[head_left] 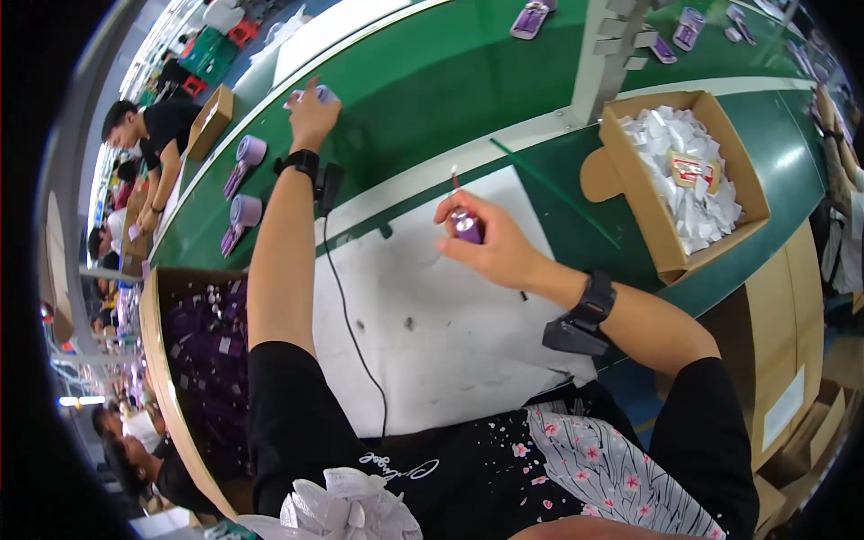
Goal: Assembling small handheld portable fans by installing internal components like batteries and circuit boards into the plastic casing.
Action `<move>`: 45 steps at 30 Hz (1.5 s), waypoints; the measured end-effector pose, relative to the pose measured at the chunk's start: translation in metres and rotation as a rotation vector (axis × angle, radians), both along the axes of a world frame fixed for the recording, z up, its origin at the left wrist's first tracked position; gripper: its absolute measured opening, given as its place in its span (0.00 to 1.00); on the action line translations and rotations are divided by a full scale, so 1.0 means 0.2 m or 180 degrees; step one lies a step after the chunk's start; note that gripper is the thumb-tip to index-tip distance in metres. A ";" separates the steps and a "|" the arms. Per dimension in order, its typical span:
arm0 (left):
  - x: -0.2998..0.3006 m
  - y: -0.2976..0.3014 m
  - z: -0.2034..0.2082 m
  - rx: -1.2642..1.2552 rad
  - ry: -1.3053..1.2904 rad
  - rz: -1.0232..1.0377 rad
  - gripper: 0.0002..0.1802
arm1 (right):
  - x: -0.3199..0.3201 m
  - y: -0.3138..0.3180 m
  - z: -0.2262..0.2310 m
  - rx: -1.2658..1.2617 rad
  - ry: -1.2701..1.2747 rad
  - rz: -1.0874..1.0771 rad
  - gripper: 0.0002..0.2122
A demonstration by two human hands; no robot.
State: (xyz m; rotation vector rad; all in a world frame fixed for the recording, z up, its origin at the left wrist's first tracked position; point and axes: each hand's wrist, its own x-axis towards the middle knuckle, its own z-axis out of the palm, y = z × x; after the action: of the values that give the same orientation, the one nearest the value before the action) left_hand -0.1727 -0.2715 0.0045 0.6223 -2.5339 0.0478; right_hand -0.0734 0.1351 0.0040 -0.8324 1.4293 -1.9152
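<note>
My left hand (pixel 315 117) reaches out over the green surface at the far left. Its fingers are closed on a lavender round-topped part (pixel 326 94), most of which the hand hides. Above the white sheet (pixel 423 333), my right hand (pixel 493 241) grips a small purple piece with a shiny silver end (pixel 468 227). A thin reddish tip sticks up beside its fingers; I cannot tell what it belongs to. Two more lavender parts with purple ends, one (pixel 250 150) behind the other (pixel 245 211), lie left of my left forearm.
A cardboard box of white paper scraps (pixel 643 130) stands at the right. At the left is a bin of dark purple pieces (pixel 207 351). A green strip (pixel 558 193) lies beside the sheet, and a black cable (pixel 346 310) crosses it. A white post (pixel 589 67) rises behind. A co-worker (pixel 166 135) sits far left.
</note>
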 end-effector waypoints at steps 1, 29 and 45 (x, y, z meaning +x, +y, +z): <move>-0.04 -0.04 0.01 -0.0030 -0.0209 0.0244 0.38 | 0.00 -0.01 0.01 -0.0001 0.0007 -0.0064 0.11; 1.00 1.17 0.30 0.0506 -0.0048 -0.2257 0.05 | -0.08 0.07 0.05 0.0967 0.1760 0.0463 0.11; 1.11 1.30 0.16 0.3117 -0.0290 -0.1882 0.12 | 0.02 0.14 0.08 0.0623 0.2666 -0.0308 0.13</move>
State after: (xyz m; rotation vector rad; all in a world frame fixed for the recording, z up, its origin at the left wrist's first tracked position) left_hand 0.0484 -0.0113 0.0356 0.1562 -2.6062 -1.4448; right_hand -0.0695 0.1627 0.0205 -1.5952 2.1136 -1.4948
